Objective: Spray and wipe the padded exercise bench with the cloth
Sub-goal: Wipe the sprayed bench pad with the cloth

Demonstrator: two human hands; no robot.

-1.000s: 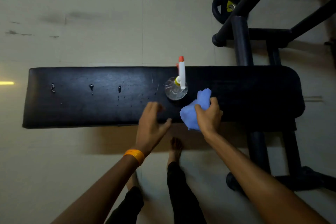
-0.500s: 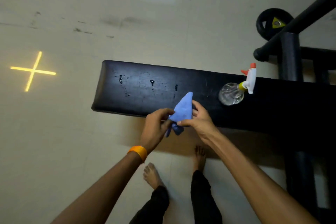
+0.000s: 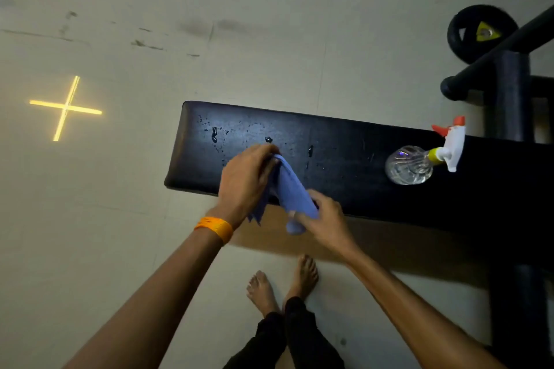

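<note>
The black padded bench [image 3: 344, 141] runs across the view, with water drops on its left part. A blue cloth [image 3: 292, 189] is stretched between both hands over the bench's near edge. My left hand [image 3: 245, 180], with an orange band at its wrist, grips the cloth's upper end above the pad. Lower down, my right hand [image 3: 325, 219] holds the cloth's other end just off the edge. A clear spray bottle [image 3: 409, 165] with a white and red trigger head stands on the bench to the right, apart from both hands.
Black rack tubes [image 3: 509, 99] rise behind the bench at the right, with a weight plate [image 3: 476, 33] on the floor beyond. My bare feet [image 3: 281, 284] stand on the pale floor below the bench. A yellow cross of light [image 3: 66, 108] lies on the floor at left.
My view has shifted left along the bench. My left hand took hold of the cloth, and both hands have spread it out and lifted one end over the wet pad.
</note>
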